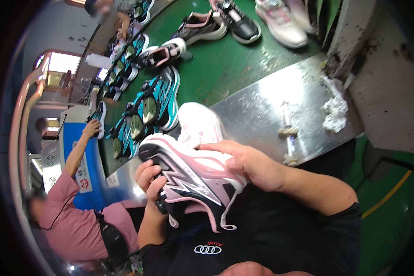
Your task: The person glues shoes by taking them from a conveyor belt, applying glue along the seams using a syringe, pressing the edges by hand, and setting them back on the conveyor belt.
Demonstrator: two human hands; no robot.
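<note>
A black, pink and white sneaker [188, 177] is held tilted on its side in front of my chest, with its thick sole turned upward. The fingers of my left hand [149, 181] are wrapped around the dark upper near the toe end. My right hand [255, 165] grips the heel end, its thumb and fingers pressed along the white and pink sole. Just beyond the sneaker, close to my right fingertips, lies a white shoe [198, 123] with faint pink marks; its lower part is hidden behind the held sneaker.
A metal plate [257, 108] carries a thin rod-like tool [287, 133] and crumpled white material [336, 108]. Beyond it, several teal and black shoes [163, 99] and a white sneaker [283, 25] stand on the green surface [207, 69]. At left, a person in pink [78, 221] handles a shoe.
</note>
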